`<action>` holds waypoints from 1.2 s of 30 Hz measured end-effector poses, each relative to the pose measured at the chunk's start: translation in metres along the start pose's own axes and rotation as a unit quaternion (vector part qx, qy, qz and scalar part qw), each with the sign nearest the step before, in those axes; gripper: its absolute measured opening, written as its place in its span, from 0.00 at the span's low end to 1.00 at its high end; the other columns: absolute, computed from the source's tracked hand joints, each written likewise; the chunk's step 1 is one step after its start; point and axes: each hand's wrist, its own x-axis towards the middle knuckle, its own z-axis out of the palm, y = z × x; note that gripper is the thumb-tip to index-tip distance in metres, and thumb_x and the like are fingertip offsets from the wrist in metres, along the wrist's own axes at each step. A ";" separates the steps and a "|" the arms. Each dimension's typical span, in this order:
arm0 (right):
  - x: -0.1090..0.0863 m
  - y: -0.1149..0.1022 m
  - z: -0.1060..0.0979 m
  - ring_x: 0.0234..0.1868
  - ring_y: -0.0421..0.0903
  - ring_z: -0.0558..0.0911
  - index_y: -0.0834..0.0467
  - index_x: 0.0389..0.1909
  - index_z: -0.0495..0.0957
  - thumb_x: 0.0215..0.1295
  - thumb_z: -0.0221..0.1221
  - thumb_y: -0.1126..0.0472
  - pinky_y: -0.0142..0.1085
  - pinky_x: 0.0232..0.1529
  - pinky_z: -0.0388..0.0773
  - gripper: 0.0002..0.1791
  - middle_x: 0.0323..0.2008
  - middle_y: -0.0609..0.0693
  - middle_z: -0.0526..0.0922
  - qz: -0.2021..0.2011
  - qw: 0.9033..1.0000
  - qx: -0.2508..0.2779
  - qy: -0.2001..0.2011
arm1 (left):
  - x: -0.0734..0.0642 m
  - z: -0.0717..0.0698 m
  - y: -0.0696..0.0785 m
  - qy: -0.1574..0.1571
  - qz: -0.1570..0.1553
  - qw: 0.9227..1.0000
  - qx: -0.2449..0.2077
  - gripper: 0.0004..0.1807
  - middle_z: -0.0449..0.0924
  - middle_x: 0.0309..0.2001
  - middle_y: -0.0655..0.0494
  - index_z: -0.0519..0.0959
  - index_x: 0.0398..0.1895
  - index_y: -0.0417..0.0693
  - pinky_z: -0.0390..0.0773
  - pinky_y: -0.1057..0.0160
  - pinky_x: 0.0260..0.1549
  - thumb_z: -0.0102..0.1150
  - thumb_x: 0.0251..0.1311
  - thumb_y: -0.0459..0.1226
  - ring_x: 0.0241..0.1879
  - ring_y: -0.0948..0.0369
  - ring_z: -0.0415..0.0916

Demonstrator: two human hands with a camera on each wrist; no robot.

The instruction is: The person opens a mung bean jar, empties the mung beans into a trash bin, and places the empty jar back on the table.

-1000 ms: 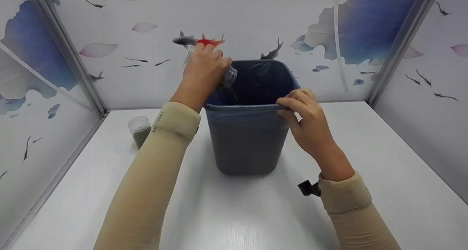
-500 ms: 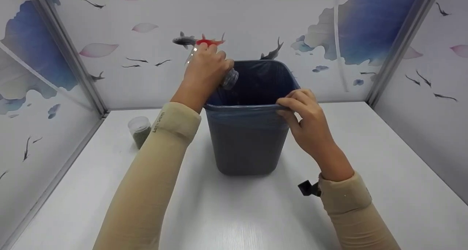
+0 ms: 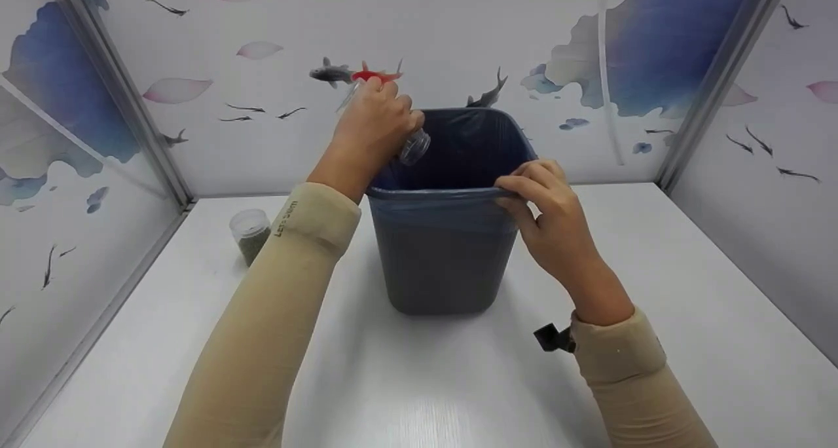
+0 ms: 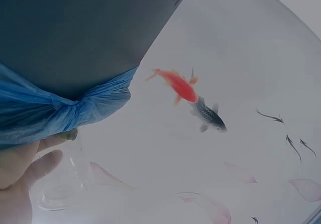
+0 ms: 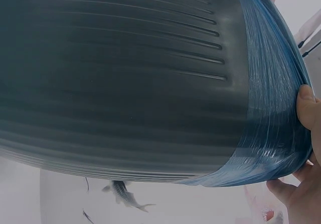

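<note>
My left hand point(image 3: 373, 122) grips a clear jar point(image 3: 416, 148) and holds it tilted, its mouth pointing down over the opening of a grey trash bin point(image 3: 445, 258). Part of the jar's body is hidden behind the fingers; the left wrist view shows its clear base point(image 4: 57, 191) beyond them. A blue bin liner point(image 3: 438, 202) is folded over the bin's rim. At the near right corner, my right hand point(image 3: 553, 209) pinches the rim and liner, thumb outside and fingers over the edge. The right wrist view shows that thumb point(image 5: 306, 106) against the liner.
A second clear jar point(image 3: 251, 237), filled partway with dark green bits, stands on the white table point(image 3: 419, 376) to the left, partly behind my left forearm. Printed panels point(image 3: 432, 35) enclose the table at the back and sides.
Dark bits showed at the held jar's mouth a second ago; the mouth now looks clear. My left hand has shifted slightly right. The right hand stays on the rim.
</note>
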 end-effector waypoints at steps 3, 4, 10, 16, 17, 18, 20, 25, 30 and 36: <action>0.000 0.000 0.000 0.51 0.56 0.76 0.64 0.48 0.87 0.69 0.68 0.69 0.43 0.53 0.72 0.09 0.39 0.56 0.82 0.001 1.000 -0.002 0.000 | 0.001 -0.001 0.001 -0.004 0.011 1.000 0.014 0.12 0.86 0.46 0.45 0.84 0.52 0.49 0.76 0.52 0.49 0.56 0.74 0.28 0.48 0.46 0.80; 0.000 0.000 0.000 0.51 0.56 0.76 0.64 0.48 0.87 0.69 0.68 0.69 0.43 0.53 0.72 0.09 0.39 0.56 0.82 0.001 1.000 -0.002 0.001 | 0.001 -0.002 0.001 -0.006 0.015 1.000 0.017 0.11 0.86 0.46 0.45 0.83 0.52 0.49 0.76 0.52 0.49 0.57 0.74 0.28 0.47 0.46 0.79; -0.001 0.001 0.000 0.51 0.55 0.76 0.64 0.48 0.87 0.69 0.68 0.69 0.42 0.53 0.72 0.09 0.39 0.56 0.82 0.004 1.000 -0.002 0.000 | 0.002 -0.003 0.002 -0.011 0.030 0.999 0.025 0.11 0.86 0.46 0.45 0.83 0.52 0.50 0.76 0.53 0.49 0.59 0.73 0.29 0.46 0.47 0.79; -0.002 0.000 -0.001 0.51 0.56 0.76 0.64 0.47 0.87 0.68 0.68 0.69 0.42 0.53 0.72 0.09 0.39 0.56 0.82 0.002 1.000 -0.002 0.004 | 0.004 -0.003 0.003 -0.008 0.032 0.999 0.022 0.12 0.86 0.46 0.46 0.84 0.52 0.51 0.76 0.53 0.49 0.58 0.73 0.28 0.46 0.48 0.79; -0.002 0.000 -0.002 0.51 0.56 0.76 0.64 0.47 0.87 0.68 0.68 0.69 0.43 0.53 0.72 0.09 0.39 0.56 0.82 0.002 1.000 -0.002 0.004 | 0.004 -0.003 0.003 -0.008 0.032 0.999 0.021 0.12 0.86 0.46 0.46 0.84 0.52 0.51 0.76 0.53 0.49 0.58 0.74 0.28 0.46 0.48 0.79; -0.002 0.000 -0.002 0.51 0.56 0.76 0.64 0.47 0.87 0.68 0.68 0.69 0.43 0.53 0.72 0.09 0.39 0.56 0.82 0.001 1.000 -0.002 0.004 | 0.004 -0.003 0.003 -0.009 0.032 0.999 0.022 0.12 0.86 0.46 0.46 0.84 0.52 0.51 0.75 0.53 0.49 0.58 0.74 0.28 0.46 0.48 0.79; -0.002 0.001 -0.002 0.51 0.56 0.76 0.64 0.48 0.87 0.68 0.68 0.69 0.43 0.53 0.72 0.09 0.39 0.56 0.82 0.000 1.000 -0.003 0.003 | 0.005 -0.004 0.003 -0.014 0.032 0.999 0.021 0.12 0.86 0.46 0.46 0.84 0.53 0.51 0.75 0.53 0.50 0.57 0.74 0.28 0.47 0.48 0.79; -0.002 0.001 -0.001 0.51 0.57 0.76 0.64 0.48 0.87 0.68 0.68 0.70 0.44 0.53 0.72 0.09 0.39 0.56 0.82 -0.002 1.000 -0.006 0.003 | 0.005 -0.004 0.003 -0.027 0.036 0.999 0.017 0.13 0.86 0.47 0.46 0.83 0.54 0.51 0.75 0.53 0.51 0.57 0.74 0.29 0.46 0.48 0.78; -0.002 0.000 0.001 0.51 0.57 0.76 0.64 0.48 0.87 0.67 0.69 0.70 0.44 0.53 0.72 0.10 0.38 0.56 0.81 -0.003 1.000 -0.003 0.009 | 0.003 0.000 0.001 0.066 0.066 0.996 0.017 0.11 0.86 0.43 0.47 0.84 0.46 0.49 0.77 0.52 0.50 0.52 0.76 0.28 0.44 0.48 0.79; 0.000 -0.001 0.003 0.50 0.56 0.76 0.64 0.47 0.87 0.67 0.69 0.70 0.44 0.54 0.72 0.09 0.37 0.56 0.81 -0.007 1.000 0.001 0.011 | 0.002 0.000 0.000 0.034 0.076 0.996 0.022 0.11 0.87 0.47 0.47 0.84 0.50 0.50 0.76 0.52 0.51 0.54 0.75 0.29 0.46 0.48 0.79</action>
